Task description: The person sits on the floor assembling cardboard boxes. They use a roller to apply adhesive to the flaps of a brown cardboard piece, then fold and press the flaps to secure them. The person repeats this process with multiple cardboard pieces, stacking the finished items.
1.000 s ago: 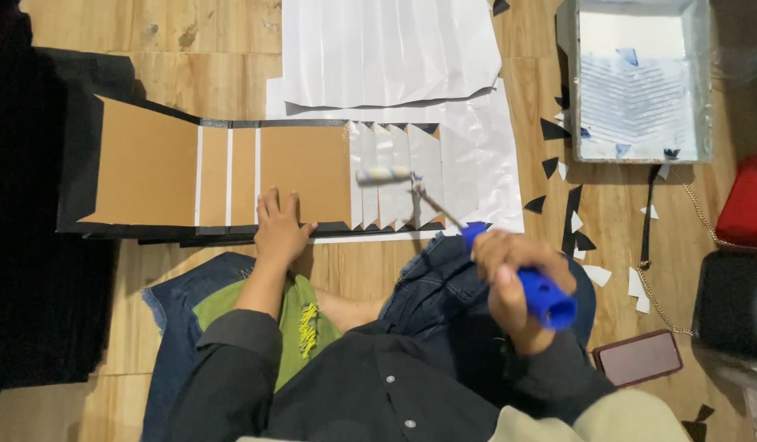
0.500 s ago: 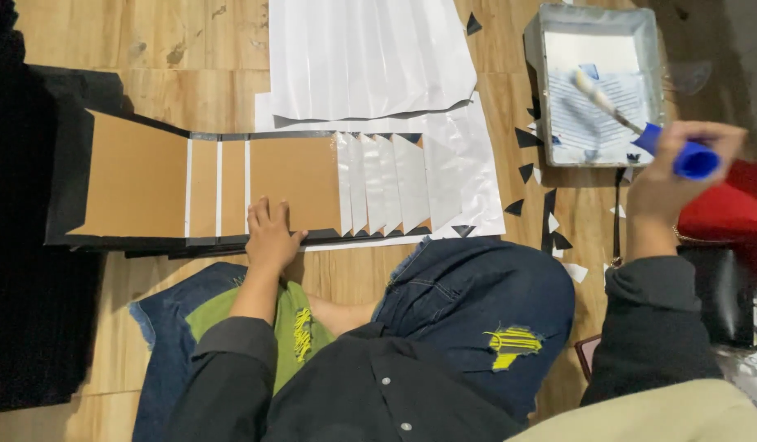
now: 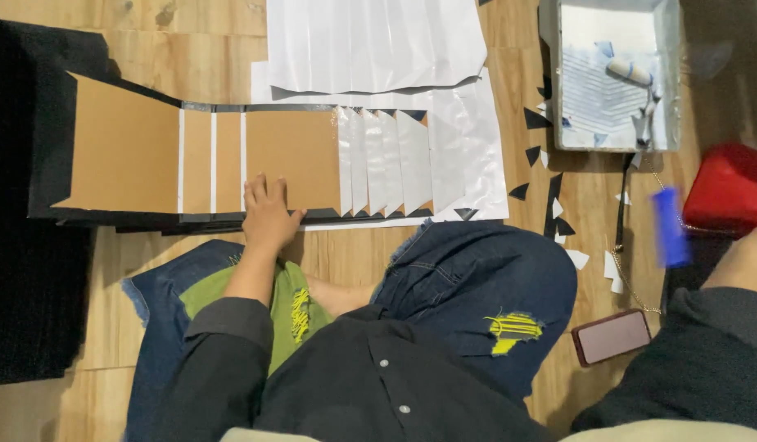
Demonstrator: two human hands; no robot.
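My left hand (image 3: 268, 214) lies flat, fingers apart, on the near edge of a brown cardboard panel (image 3: 292, 155) backed with black sheet. White triangular paper strips (image 3: 386, 160) cover the panel's right end. A paint roller rests with its white head (image 3: 630, 70) in a grey tray (image 3: 550, 82); its blue handle (image 3: 669, 227) is blurred and juts out over the floor. Only the wrist side of my right hand (image 3: 751, 258) shows at the right edge, just right of the handle. Its fingers are hidden.
White paper sheets (image 3: 370, 41) lie beyond the panel. Small black paper offcuts (image 3: 550, 196) are scattered between panel and tray. A red box (image 3: 730, 188), a phone (image 3: 612, 336) and a thin chain (image 3: 632, 282) lie on the wooden floor at right. My jeans-clad knees fill the foreground.
My right hand carried the roller from the panel to the tray, then drew back toward the right edge. The roller head now lies in the tray. My left hand has stayed put.
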